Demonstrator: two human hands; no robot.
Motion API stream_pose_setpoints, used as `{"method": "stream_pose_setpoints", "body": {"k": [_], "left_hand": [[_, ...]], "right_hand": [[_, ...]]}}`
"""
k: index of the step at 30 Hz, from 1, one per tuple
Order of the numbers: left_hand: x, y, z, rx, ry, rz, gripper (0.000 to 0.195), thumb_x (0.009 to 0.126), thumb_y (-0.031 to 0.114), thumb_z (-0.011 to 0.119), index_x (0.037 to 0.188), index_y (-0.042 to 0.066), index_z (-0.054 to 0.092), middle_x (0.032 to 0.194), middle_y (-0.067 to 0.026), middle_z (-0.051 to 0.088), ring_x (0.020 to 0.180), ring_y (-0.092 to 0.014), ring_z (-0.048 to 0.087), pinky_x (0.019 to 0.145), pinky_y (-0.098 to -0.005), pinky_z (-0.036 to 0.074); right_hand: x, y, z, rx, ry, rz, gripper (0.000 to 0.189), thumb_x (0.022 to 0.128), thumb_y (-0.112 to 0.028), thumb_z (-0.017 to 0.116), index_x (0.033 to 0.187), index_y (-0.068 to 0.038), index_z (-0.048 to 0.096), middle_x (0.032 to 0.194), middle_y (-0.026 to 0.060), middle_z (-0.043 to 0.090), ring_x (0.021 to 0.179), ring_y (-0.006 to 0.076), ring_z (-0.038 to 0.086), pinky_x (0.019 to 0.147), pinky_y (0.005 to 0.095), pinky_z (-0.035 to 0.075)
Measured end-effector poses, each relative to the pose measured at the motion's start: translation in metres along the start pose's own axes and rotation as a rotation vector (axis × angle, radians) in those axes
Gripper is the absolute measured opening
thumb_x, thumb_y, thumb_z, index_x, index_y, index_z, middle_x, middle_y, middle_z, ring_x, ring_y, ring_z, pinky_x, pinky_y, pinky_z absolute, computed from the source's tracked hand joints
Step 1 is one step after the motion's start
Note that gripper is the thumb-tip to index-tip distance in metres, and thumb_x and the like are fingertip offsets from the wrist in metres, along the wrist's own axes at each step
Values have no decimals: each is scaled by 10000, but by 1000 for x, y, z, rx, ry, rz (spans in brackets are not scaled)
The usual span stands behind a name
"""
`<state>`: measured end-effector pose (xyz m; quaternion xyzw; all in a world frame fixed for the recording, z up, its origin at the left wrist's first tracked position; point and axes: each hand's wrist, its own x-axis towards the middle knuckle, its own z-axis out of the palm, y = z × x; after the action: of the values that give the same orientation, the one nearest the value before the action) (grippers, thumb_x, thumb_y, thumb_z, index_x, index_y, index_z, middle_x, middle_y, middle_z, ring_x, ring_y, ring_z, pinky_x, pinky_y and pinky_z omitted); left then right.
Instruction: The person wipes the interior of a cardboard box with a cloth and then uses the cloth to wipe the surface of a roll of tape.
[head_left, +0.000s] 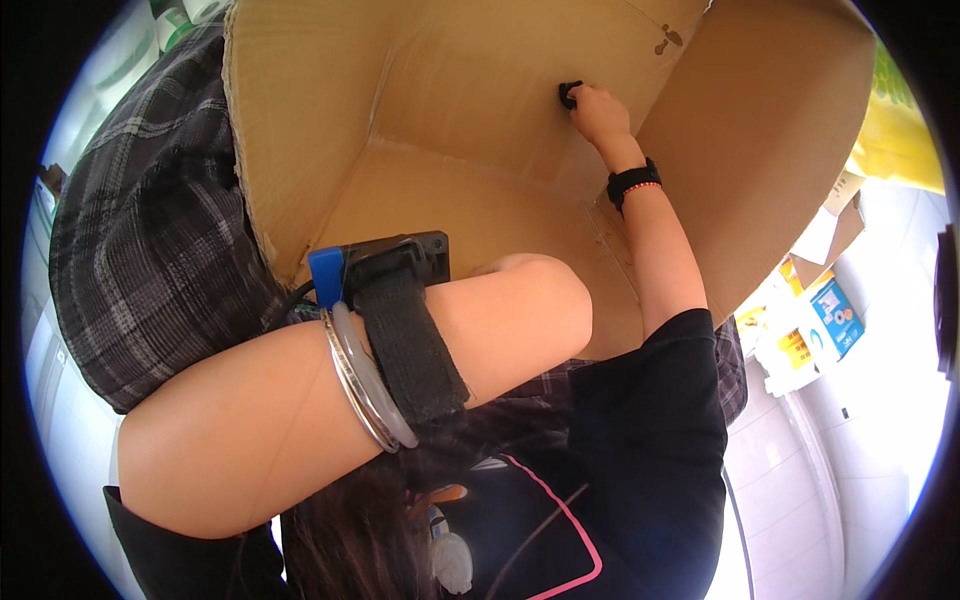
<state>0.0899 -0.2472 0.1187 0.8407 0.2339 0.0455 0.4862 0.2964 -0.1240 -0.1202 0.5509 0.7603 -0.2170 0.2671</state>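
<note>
A large open cardboard box lies before me, its inside facing up. My right hand, with a black strap and a red beaded band on the wrist, reaches into it. Its fingertips pinch a small black object against or just in front of the far cardboard wall; what it is cannot be told. My left hand is bent over the near part of the box, back of the hand towards me, fingers hidden below. That wrist bears bangles and a strapped black device with a blue part.
Plaid cloth surrounds the box's left side. On the right are a yellow bag, a torn cardboard piece and a blue-and-white package among yellow-and-white packs. Green-and-white items stand at the upper left rim.
</note>
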Motion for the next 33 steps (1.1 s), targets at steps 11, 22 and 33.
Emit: {"method": "stream_pose_setpoints", "body": {"k": [11, 22, 33], "left_hand": [[2, 4, -13, -8, -32, -57, 194, 592, 90, 668, 757, -8, 690, 762, -181, 644, 711, -307, 635, 608, -393, 513], [29, 4, -40, -124, -375, -371, 173, 736, 140, 614, 857, 49, 698, 868, -168, 669, 814, -326, 651, 694, -394, 529], [32, -112, -96, 58, -140, -819, 407, 887, 260, 535, 1201, 3, 500, 1139, -246, 579, 1066, -350, 566, 883, -398, 461]], "right_hand": [[-35, -32, 29, -68, -389, -63, 300, 729, -116, 612, 1019, -127, 687, 942, 158, 667, 866, 322, 642, 779, 413, 518], [-41, -7, 23, 353, -677, -152, 325, 730, -140, 608, 1048, -95, 658, 1033, 162, 647, 936, 327, 620, 790, 408, 507], [-21, 11, -41, 302, 14, 71, 352, 847, -154, 533, 1193, -194, 585, 1066, 130, 631, 993, 288, 604, 821, 405, 492]]}}
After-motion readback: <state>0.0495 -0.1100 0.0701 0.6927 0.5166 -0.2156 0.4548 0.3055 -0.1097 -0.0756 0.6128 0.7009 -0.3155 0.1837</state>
